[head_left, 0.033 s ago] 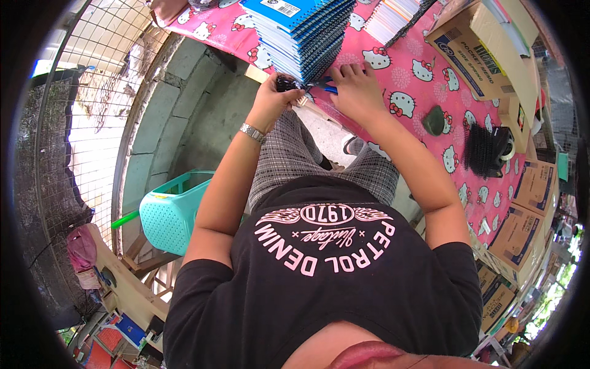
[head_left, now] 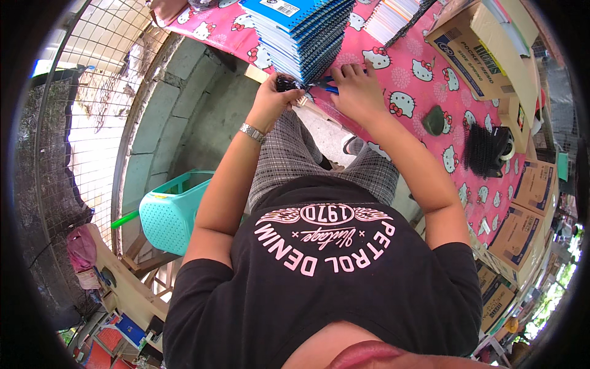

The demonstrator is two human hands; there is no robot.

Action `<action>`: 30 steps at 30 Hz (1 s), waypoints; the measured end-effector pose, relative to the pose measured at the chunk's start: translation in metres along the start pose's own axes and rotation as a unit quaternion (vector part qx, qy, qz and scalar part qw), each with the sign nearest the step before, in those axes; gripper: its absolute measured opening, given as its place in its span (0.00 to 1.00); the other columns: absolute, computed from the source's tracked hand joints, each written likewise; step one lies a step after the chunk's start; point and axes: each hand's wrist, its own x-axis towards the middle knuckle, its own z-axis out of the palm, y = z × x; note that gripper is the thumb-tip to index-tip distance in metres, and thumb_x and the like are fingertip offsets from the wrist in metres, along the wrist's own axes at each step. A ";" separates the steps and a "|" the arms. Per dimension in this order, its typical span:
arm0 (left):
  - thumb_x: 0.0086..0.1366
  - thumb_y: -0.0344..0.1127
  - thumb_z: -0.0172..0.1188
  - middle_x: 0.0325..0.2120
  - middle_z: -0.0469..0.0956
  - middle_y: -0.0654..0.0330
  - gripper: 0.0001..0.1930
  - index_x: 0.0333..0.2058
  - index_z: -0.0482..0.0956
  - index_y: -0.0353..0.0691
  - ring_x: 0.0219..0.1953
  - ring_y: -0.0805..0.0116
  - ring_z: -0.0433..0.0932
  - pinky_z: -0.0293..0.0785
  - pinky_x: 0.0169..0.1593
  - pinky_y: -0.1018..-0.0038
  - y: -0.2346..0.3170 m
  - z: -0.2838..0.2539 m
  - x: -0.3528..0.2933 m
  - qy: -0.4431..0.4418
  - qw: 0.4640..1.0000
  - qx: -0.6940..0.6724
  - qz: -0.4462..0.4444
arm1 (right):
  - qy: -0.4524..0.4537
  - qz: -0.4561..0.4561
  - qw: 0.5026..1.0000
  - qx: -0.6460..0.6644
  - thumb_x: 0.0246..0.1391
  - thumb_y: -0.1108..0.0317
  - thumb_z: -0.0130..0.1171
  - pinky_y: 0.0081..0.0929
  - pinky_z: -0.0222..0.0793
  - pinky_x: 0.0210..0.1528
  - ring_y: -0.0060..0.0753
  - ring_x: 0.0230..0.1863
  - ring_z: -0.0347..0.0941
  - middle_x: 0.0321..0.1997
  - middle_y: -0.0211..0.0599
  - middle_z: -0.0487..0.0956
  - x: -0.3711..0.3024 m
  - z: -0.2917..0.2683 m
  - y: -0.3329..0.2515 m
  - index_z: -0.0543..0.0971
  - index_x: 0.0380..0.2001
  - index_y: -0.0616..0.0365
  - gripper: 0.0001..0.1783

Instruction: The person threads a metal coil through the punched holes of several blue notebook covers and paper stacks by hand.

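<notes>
A tall stack of blue-covered spiral notebooks [head_left: 279,40] stands at the table's near edge, with black coils along its right side. My left hand [head_left: 268,103] is closed, thumb against fingers, on a black spiral binding [head_left: 286,83] at the near foot of the stack. What that binding belongs to is mostly hidden. My right hand [head_left: 357,92] is curled round blue-handled pliers [head_left: 330,88] and rests over the tablecloth. The dark tip of the pliers points left, close to the binding; I cannot tell whether they touch.
Pink patterned cloth covers the table [head_left: 393,74]. On it lie more notebooks [head_left: 393,21], a dark green lump [head_left: 434,120], a bundle of black coils [head_left: 479,150] and an open carton [head_left: 470,58]. A turquoise plastic stool [head_left: 166,218] stands at my left. Several cartons [head_left: 519,234] line the right.
</notes>
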 end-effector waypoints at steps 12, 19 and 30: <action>0.57 0.24 0.65 0.24 0.77 0.63 0.11 0.38 0.73 0.36 0.22 0.76 0.75 0.70 0.27 0.80 0.001 -0.007 0.000 0.007 1.000 -0.027 -0.006 | -0.133 0.050 0.987 0.072 0.52 0.64 0.52 0.42 0.71 0.45 0.42 0.38 0.78 0.31 0.42 0.80 -0.002 0.004 0.001 0.76 0.34 0.57 0.10; 0.55 0.26 0.68 0.24 0.75 0.65 0.15 0.38 0.71 0.38 0.22 0.77 0.73 0.69 0.25 0.81 -0.007 0.002 0.003 0.019 0.999 0.034 -0.011 | -0.044 -0.009 0.999 0.023 0.52 0.64 0.53 0.40 0.71 0.43 0.42 0.41 0.77 0.35 0.41 0.80 0.004 0.012 -0.005 0.77 0.35 0.57 0.11; 0.53 0.24 0.69 0.25 0.77 0.61 0.18 0.40 0.69 0.36 0.21 0.75 0.74 0.70 0.22 0.80 -0.013 -0.010 0.007 0.031 0.997 -0.066 -0.027 | -0.032 0.006 0.999 0.014 0.46 0.59 0.64 0.39 0.69 0.47 0.41 0.43 0.76 0.39 0.38 0.79 -0.008 0.016 0.000 0.76 0.38 0.53 0.17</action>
